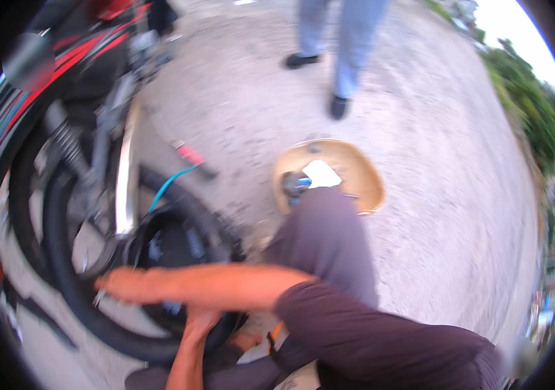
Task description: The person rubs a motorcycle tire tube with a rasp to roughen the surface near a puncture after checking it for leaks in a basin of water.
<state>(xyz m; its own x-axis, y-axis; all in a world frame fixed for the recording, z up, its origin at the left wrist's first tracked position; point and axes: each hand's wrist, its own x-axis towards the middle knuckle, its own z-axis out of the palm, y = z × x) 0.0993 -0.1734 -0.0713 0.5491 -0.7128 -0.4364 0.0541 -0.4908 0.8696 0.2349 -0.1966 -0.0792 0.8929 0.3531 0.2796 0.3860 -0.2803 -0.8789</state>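
The right hand is positioned at the tyre, apparently to steady it; left hand sits below. Neither grip can be determined.

the right hand is blurred beside the wheel, its grip unreadable. most of the left hand is hidden behind the right forearm. a knee covers part of the tan bowl, where dark items are too blurred to name. the upper edge crops the motorcycle and, above the legs, a standing person.
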